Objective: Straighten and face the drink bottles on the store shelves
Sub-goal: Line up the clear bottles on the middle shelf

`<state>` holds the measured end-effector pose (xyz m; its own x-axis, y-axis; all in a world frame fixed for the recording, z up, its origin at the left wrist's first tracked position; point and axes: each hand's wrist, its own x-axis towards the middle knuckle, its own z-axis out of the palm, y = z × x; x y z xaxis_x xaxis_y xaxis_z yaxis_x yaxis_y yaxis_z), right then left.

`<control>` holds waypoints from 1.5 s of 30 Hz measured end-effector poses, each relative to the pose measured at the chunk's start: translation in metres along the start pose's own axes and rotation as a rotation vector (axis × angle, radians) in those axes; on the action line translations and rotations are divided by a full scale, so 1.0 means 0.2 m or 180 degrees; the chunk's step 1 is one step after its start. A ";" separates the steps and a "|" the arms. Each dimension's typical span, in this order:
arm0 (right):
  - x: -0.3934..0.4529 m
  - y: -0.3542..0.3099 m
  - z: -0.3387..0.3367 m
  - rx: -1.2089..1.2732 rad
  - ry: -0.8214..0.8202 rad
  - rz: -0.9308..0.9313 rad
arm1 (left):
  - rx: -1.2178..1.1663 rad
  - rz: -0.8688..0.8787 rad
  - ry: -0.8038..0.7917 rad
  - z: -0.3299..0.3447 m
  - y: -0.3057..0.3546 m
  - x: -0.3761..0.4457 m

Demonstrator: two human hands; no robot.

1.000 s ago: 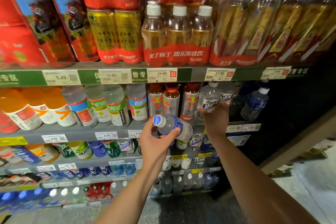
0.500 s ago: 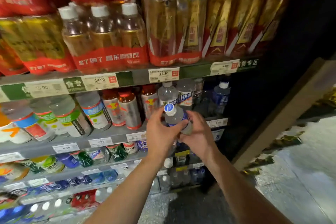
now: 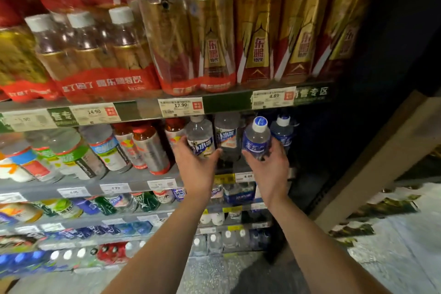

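Hands reach to the second shelf (image 3: 143, 180): the left hand (image 3: 194, 164) wraps around a clear bottle (image 3: 200, 137) with a dark label standing at the shelf front, while the right hand (image 3: 268, 166) grips a blue-labelled bottle (image 3: 256, 137), tilted slightly, just beside a blue bottle (image 3: 282, 130) further right. Above them, wrapped packs (image 3: 210, 31) of gold-and-red bottles fill the upper shelf, with price tags (image 3: 180, 106) along its edge.

Dim store aisle: a speckled grey floor (image 3: 393, 258) meets a tan wooden beam (image 3: 372, 162) beside grey shelving (image 3: 143, 180).
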<state>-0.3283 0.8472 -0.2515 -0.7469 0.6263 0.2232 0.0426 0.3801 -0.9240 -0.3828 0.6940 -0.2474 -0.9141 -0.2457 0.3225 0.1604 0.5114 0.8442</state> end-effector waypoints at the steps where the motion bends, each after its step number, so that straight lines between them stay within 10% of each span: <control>1: 0.01 0.00 0.01 -0.0190 -0.0001 -0.0115 | 0.0066 -0.0020 0.0094 0.02 0.00 0.00; 23: -0.23 -0.09 0.12 -0.0217 -0.0036 -0.0933 | -0.0381 -0.0079 0.0174 -0.12 -0.09 -0.06; 45: -0.97 -0.71 1.26 0.0038 -0.0644 -0.0910 | -0.0464 -0.0252 0.0570 -1.45 -0.90 0.50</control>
<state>-0.3571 0.5010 -0.2425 -0.8439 0.3477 0.4086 -0.1943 0.5119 -0.8368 -0.3943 0.3392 -0.2429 -0.8475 -0.4290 0.3125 0.1547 0.3637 0.9186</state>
